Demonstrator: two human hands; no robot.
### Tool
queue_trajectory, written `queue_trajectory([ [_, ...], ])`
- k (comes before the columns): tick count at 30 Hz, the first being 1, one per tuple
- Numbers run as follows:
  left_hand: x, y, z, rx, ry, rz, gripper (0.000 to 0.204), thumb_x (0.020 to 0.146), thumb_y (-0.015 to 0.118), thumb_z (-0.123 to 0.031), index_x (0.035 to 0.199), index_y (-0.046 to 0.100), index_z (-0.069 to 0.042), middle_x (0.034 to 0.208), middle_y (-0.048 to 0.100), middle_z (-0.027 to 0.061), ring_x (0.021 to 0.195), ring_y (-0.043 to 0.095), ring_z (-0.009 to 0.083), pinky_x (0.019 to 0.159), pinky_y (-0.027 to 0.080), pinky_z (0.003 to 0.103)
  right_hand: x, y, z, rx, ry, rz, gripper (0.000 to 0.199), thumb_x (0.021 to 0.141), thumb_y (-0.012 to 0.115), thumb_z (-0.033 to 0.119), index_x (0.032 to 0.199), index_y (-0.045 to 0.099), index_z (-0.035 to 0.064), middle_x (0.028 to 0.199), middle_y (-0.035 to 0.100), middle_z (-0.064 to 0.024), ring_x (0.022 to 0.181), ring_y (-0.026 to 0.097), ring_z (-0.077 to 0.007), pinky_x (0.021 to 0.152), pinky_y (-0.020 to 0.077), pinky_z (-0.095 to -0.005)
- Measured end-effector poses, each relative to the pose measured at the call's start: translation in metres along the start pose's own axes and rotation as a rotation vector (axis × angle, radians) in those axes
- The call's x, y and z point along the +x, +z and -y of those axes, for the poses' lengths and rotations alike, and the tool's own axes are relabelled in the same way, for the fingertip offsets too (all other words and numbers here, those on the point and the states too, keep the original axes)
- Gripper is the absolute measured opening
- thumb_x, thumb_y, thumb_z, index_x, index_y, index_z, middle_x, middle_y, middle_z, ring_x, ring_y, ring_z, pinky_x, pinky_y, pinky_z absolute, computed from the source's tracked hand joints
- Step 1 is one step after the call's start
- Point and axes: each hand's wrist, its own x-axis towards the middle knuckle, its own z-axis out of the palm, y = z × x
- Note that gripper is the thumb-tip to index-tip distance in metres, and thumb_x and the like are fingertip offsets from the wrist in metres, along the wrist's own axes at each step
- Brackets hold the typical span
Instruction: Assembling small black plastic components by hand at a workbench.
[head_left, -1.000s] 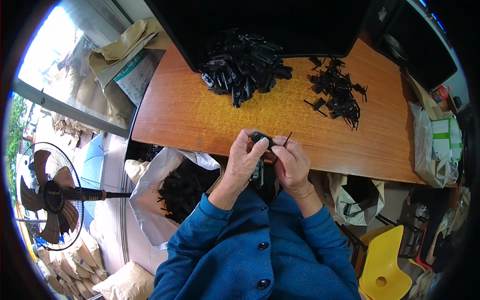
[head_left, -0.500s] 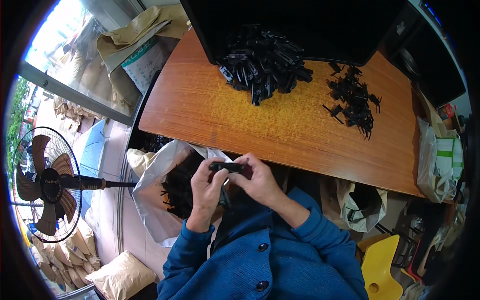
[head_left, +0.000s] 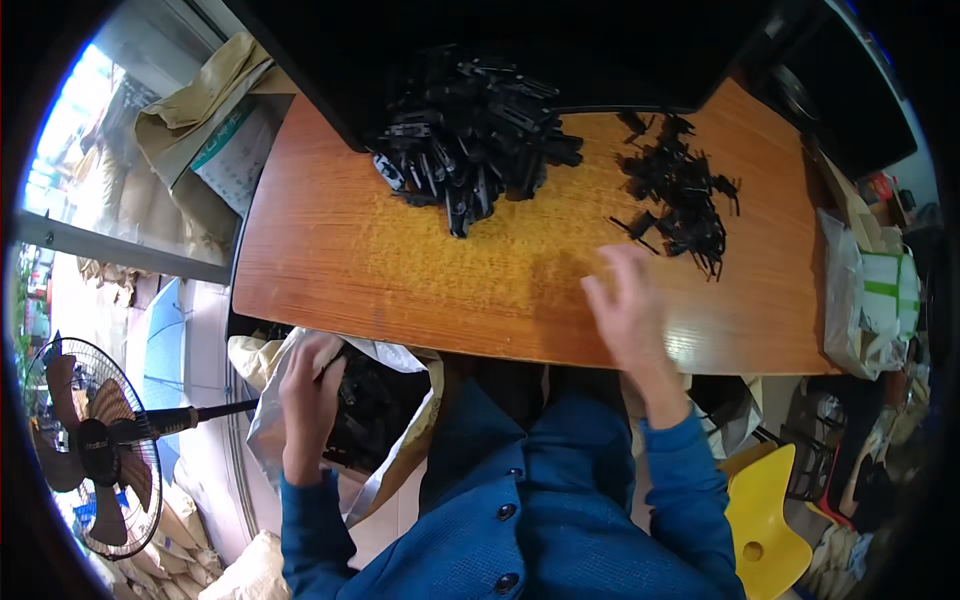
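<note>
My left hand [head_left: 310, 390] is at the mouth of a white sack [head_left: 425, 420] below the table's left front edge. Its fingers are blurred, and whether they hold anything is not clear. Black plastic parts [head_left: 375, 400] lie inside the sack beside it. Over the table, my right hand [head_left: 632, 310] reaches forward with thumb and fingers apart and nothing in them. Just beyond its fingertips lies a small heap of thin-legged black pieces [head_left: 685, 190]. A larger pile of long black plastic parts [head_left: 470, 140] rests farther left on the wooden table [head_left: 400, 285].
A large black panel [head_left: 620, 50] stands behind the piles. To the left is a standing fan [head_left: 95, 445]. A yellow stool [head_left: 765, 520] stands at lower right, near another pale bag [head_left: 735, 410]. Packages [head_left: 880, 290] sit at the table's right end.
My hands were together holding a long black part; now they are apart. The left has moved to the sack, the right forward over the table. The view has shifted.
</note>
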Motion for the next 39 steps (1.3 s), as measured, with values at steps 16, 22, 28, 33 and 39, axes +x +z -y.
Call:
queue_trajectory([
  [16,0.181,0.097,-0.05,0.293,0.428,0.101,0.012,0.082,0.06,-0.009,0.092,0.057,-0.002,0.09,0.056,0.0119,0.085,0.059,0.0291,0.071,0.048,0.039,0.046,-0.027,-0.064,-0.686,-0.147,0.192,0.024,0.083,0.057,0.001,0.107,0.056,0.0058,0.091,0.056,-0.0121,0.083,0.053,-0.025,0.074,0.0418,-0.0377],
  [22,0.131,0.093,-0.059,-0.986,-0.176,0.374,0.008,0.09,0.059,-0.012,0.092,0.056,-0.005,0.086,0.067,0.0104,0.066,0.063,0.0132,0.059,0.053,0.024,0.02,-0.008,-0.013,0.804,0.469,-0.017,0.02,0.085,0.061,0.004,0.101,0.049,0.0077,0.091,0.051,-0.0026,0.081,0.051,-0.0105,0.072,0.0427,-0.0245],
  [28,0.07,0.095,-0.089,-1.428,-0.295,0.505,0.008,0.094,0.054,-0.011,0.101,0.053,-0.008,0.104,0.065,0.0148,0.085,0.065,0.0139,0.066,0.054,0.023,-0.014,0.015,0.047,1.14,0.422,0.138,0.02,0.09,0.052,0.002,0.108,0.045,0.0019,0.086,0.058,-0.0092,0.078,0.059,-0.0153,0.073,0.0517,-0.0299],
  [33,0.039,0.092,-0.103,-1.443,-0.28,0.523,0.009,0.094,0.056,-0.015,0.098,0.05,-0.009,0.087,0.062,0.0027,0.078,0.062,0.0103,0.067,0.053,0.023,-0.034,0.014,0.071,1.195,0.452,0.28,0.031,0.092,0.054,0.008,0.121,0.046,0.0001,0.088,0.058,-0.007,0.082,0.059,-0.0143,0.077,0.0503,-0.0278],
  [39,0.02,0.073,-0.109,-1.404,-0.291,0.574,0.017,0.093,0.059,-0.024,0.09,0.053,-0.008,0.077,0.056,-0.0019,0.065,0.056,0.0052,0.056,0.047,0.019,-0.046,-0.013,0.077,0.749,0.155,0.435,0.037,0.089,0.06,0.011,0.124,0.05,0.003,0.087,0.056,-0.002,0.077,0.054,-0.0104,0.073,0.0449,-0.0245],
])
